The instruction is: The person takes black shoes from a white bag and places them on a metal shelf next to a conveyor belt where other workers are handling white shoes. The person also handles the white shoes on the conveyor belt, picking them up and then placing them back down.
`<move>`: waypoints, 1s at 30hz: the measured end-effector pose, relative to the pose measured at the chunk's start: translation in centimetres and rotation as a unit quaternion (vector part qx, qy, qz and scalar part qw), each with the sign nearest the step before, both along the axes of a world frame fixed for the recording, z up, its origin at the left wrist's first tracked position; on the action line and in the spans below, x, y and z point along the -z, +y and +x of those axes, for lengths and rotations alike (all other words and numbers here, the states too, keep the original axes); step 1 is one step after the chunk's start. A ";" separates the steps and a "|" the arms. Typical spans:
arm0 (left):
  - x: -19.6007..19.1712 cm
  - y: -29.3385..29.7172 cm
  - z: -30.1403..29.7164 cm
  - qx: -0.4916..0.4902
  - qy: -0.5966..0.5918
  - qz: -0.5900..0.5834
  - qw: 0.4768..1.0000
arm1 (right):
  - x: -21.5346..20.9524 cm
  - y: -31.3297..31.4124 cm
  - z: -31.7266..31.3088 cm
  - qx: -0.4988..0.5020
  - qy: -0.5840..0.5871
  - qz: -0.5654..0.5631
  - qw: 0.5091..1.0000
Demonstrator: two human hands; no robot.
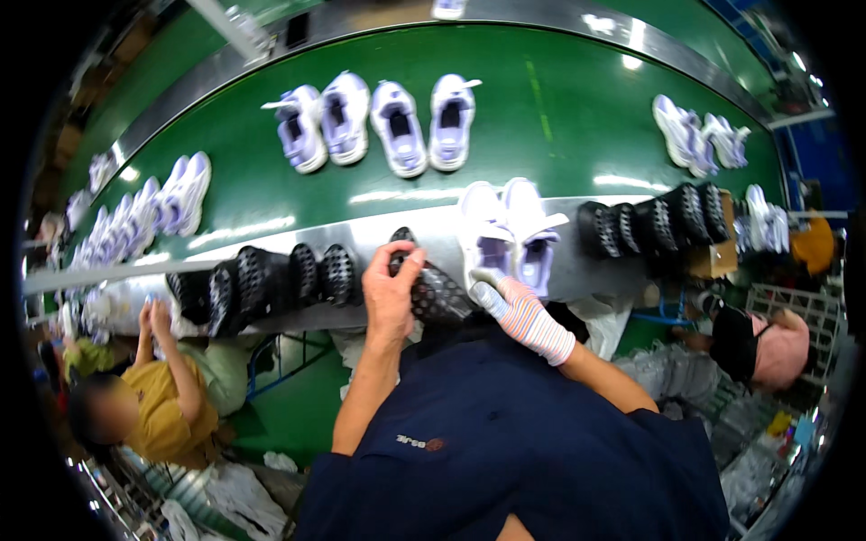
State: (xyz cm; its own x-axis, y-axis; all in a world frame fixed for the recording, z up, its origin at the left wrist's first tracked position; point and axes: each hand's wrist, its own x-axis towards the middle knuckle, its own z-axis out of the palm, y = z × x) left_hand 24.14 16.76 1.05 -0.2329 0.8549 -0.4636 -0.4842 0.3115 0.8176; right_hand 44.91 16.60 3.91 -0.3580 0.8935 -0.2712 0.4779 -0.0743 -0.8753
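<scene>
My bare left hand grips a black perforated plastic shoe form, thumb and fingers closed around its upper part. The form slants down toward my body, just left of a pair of white and lavender sneakers. In a striped knit glove, my right hand has its fingers closed at the heel of the left sneaker of that pair. These fingers partly cover the heel opening. The right sneaker stands beside it, toe pointing away, with its pale tongue or strap sticking out to the side.
Black shoe forms line the metal ledge at left and right. On the green belt stand several sneakers, with more rows at far left and far right. A person in yellow sits at left; another in pink is at right.
</scene>
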 end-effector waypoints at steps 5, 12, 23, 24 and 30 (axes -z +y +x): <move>1.3 0.6 3.7 0.074 0.035 -0.059 0.995 | -4.6 -1.1 2.3 -0.143 -0.257 0.105 0.950; 2.7 1.0 7.3 0.152 0.012 -0.125 0.980 | -4.1 -2.8 3.0 -0.110 -0.317 0.052 0.941; 7.2 5.1 8.0 0.280 0.523 0.274 0.757 | -1.9 0.1 5.6 -0.011 -0.401 -0.042 0.915; 6.9 5.5 8.4 0.310 0.488 0.295 0.761 | -0.9 0.5 5.1 0.001 -0.412 -0.035 0.911; 8.9 5.7 7.2 0.277 0.473 0.268 0.792 | 7.2 0.9 0.2 -0.003 -0.430 0.106 0.897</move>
State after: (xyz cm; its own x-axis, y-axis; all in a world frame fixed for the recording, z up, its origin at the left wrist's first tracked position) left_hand 31.31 22.51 -7.87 0.2207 0.9624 0.1581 0.5132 -0.2524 0.8203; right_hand 45.14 17.52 -3.24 -0.1023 0.9563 -0.2738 0.9825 0.0541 -0.1782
